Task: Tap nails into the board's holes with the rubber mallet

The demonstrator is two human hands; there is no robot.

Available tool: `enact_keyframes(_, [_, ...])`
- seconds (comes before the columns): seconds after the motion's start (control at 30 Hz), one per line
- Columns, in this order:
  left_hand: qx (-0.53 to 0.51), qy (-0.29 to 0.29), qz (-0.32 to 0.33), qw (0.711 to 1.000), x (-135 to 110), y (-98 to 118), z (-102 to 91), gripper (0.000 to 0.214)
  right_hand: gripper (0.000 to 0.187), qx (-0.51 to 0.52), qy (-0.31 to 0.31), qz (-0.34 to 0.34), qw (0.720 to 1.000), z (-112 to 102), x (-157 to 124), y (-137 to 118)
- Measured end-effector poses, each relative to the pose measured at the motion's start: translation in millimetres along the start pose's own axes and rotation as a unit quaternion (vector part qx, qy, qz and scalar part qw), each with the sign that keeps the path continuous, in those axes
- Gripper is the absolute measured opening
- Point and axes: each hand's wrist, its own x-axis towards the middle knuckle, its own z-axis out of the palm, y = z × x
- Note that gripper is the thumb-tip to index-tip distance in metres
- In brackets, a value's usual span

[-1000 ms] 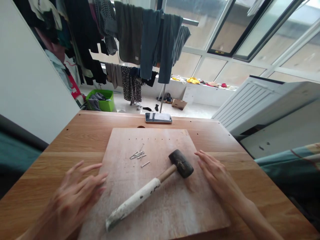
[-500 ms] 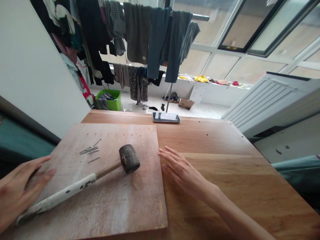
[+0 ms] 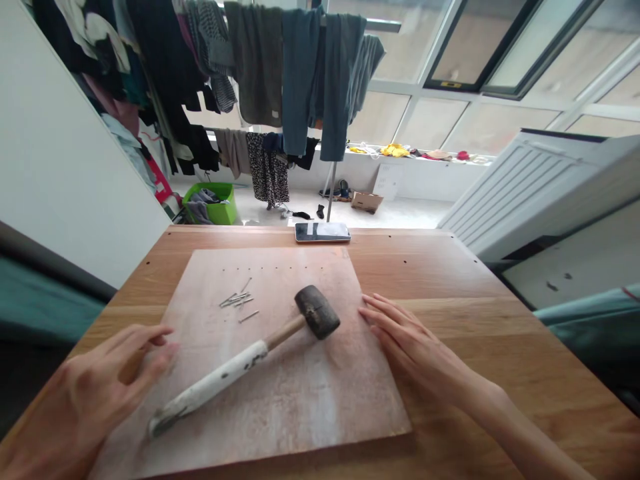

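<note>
A square wooden board [image 3: 300, 413] lies on a wooden table [image 3: 500, 347]. On it rests a mallet [image 3: 250, 363] with a black rubber head and a white-smeared handle, lying diagonally. Several loose nails [image 3: 239, 301] sit in a small pile near the board's far left. My left hand [image 3: 95, 393] is open, fingers spread against the board's left edge. My right hand [image 3: 415, 343] is open too, lying flat with its fingers against the board's right edge. Neither hand holds anything.
A phone [image 3: 323, 232] lies at the table's far edge. Beyond stand a rack of hanging clothes [image 3: 280, 73], a green basket [image 3: 210, 203], a small cardboard box [image 3: 367, 201] and large windows. A white slatted panel [image 3: 520, 187] leans at the right.
The board with the mallet and nails sits more to the right in view than half a second ago. Both hands stay at its side edges.
</note>
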Motion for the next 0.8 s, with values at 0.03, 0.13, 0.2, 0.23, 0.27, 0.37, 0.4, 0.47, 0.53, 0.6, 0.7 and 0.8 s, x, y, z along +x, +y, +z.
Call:
enact_keyframes(0.03, [-0.013,0.001,-0.004,1.0,3,13,5.0,0.019,0.04,-0.009,0.005,0.017,1.0,-4,-9,11])
enact_keyframes(0.13, [-0.085,-0.026,0.062,0.994,11,46,20.6,0.018,0.041,-0.038,0.031,0.073,0.996,-20,-33,41])
enact_keyframes(0.2, [-0.112,-0.044,0.12,0.985,18,62,29.8,0.02,0.042,-0.056,0.054,0.1,0.992,-30,-44,55])
enact_keyframes(0.23, [-0.115,-0.047,0.142,0.982,22,69,33.4,0.02,0.041,-0.064,0.071,0.11,0.989,-35,-47,59])
enact_keyframes(0.27, [-0.115,-0.046,0.157,0.98,26,75,36.1,0.019,0.041,-0.069,0.089,0.116,0.987,-38,-48,60])
enact_keyframes(0.37, [-0.116,-0.035,0.184,0.975,35,97,38.9,0.018,0.035,-0.071,0.177,0.137,0.972,-41,-47,46])
enact_keyframes(0.4, [-0.119,-0.035,0.191,0.974,36,107,38.6,0.019,0.031,-0.066,0.213,0.145,0.964,-39,-46,37])
enact_keyframes(0.47, [-0.127,-0.05,0.207,0.969,38,131,38.3,0.026,0.022,-0.036,0.263,0.163,0.95,-30,-44,12])
enact_keyframes(0.53, [-0.138,-0.093,0.23,0.959,37,155,40.7,0.04,0.019,0.036,0.249,0.175,0.952,-19,-45,-15])
enact_keyframes(0.6, [-0.148,-0.136,0.235,0.951,37,175,46.9,0.049,0.024,0.108,0.158,0.17,0.967,-9,-47,-36])
enact_keyframes(0.7, [-0.169,-0.177,0.204,0.948,38,192,58.9,0.054,0.039,0.18,0.057,0.184,0.965,-2,-49,-51])
enact_keyframes(0.8, [-0.209,-0.228,0.178,0.934,38,201,65.2,0.052,0.041,0.315,0.01,0.266,0.911,-1,-49,-54])
